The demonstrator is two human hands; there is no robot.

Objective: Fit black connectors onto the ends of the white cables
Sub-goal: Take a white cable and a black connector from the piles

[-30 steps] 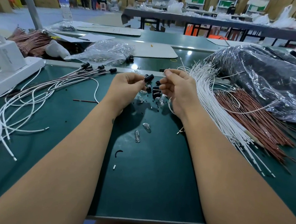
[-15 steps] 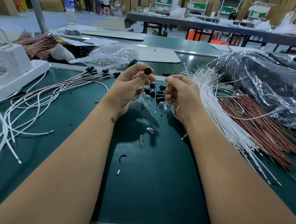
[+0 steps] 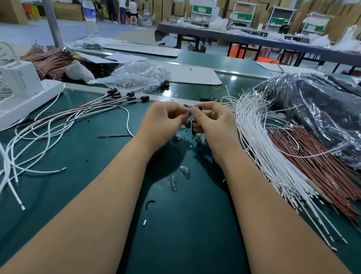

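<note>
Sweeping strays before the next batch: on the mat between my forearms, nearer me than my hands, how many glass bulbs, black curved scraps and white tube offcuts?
Clear glass bulbs: 2
Black curved scrap: 1
White tube offcut: 1
Total: 4

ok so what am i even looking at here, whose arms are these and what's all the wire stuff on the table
There is one view, from a camera worn on a person's head, looking down at their own bare arms; no machine is involved. The left hand and right hand meet above a green table, both pinching a small black connector between the fingertips. To the right lies a bundle of white cables beside reddish-brown wires and a dark plastic bag. To the left lie cables with connectors fitted and a white box. More loose black connectors and small clear glass bulbs lie near the hands.
</note>
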